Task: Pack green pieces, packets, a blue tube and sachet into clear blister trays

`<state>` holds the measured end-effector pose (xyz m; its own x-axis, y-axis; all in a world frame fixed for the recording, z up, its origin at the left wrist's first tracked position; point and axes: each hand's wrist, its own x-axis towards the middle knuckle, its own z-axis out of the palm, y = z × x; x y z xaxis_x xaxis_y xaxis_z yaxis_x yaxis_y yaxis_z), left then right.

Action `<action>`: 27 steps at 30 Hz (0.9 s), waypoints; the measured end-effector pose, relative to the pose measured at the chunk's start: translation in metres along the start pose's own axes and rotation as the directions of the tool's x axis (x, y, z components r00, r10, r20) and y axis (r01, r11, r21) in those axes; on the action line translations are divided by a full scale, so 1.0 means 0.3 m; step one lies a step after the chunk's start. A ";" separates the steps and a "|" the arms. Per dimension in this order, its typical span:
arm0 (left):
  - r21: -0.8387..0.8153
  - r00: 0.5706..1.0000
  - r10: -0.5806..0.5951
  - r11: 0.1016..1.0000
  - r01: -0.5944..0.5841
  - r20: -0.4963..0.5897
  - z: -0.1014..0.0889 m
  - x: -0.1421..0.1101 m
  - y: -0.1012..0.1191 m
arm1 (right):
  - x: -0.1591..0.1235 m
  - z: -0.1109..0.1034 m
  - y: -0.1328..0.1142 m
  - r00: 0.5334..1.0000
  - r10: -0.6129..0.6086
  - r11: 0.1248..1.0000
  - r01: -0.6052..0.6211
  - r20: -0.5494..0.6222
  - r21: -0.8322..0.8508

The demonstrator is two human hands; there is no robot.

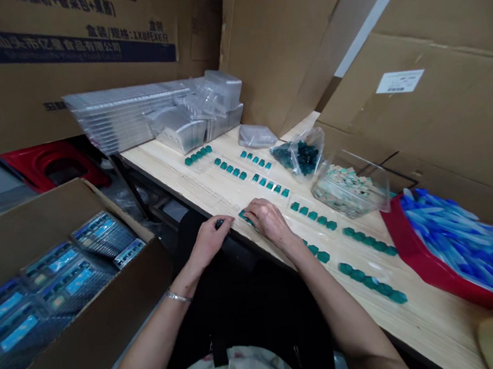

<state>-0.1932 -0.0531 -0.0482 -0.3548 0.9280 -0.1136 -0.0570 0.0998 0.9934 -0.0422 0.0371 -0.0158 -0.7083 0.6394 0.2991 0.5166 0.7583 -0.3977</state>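
My left hand (211,236) is at the table's front edge, its fingers closed round a small dark piece (219,224) that shows between thumb and forefinger. Beside it, my right hand (269,219) is bent down on the table, its fingertips pinched at small green gem-like pieces (246,217) that they partly cover. Short rows of similar green pieces (313,216) lie on the wooden table (424,312), some in transparent plastic trays. Another row (370,283) runs beyond my right forearm.
A bag of dark green pieces (303,156), a transparent box of small printed bits (350,187) and a red tub of blue plastic pieces (435,257) stand along the back. Transparent trays (130,115) are stacked at the far end. A carton (85,300) of packed sets is on the left.
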 end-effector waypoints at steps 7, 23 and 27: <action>-0.583 0.979 -0.058 0.796 0.163 0.194 -0.005 0.011 0.034 | 0.008 -0.021 -0.015 0.996 0.015 0.995 -0.006 -0.092 0.097; -0.654 0.977 0.070 0.752 0.081 0.202 0.050 0.023 0.091 | 0.028 -0.020 -0.137 0.947 0.282 0.699 -0.092 -0.155 0.709; -0.700 0.980 0.069 0.710 0.085 0.189 0.057 0.034 0.092 | 0.033 0.003 -0.117 0.886 0.463 0.433 -0.199 -0.028 0.879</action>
<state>-0.1824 -0.0346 -0.0217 -0.1750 0.9838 -0.0393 -0.7234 -0.1014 0.6829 -0.0678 0.0167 0.0004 -0.3751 0.9210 0.1048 -0.0580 0.0895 -0.9943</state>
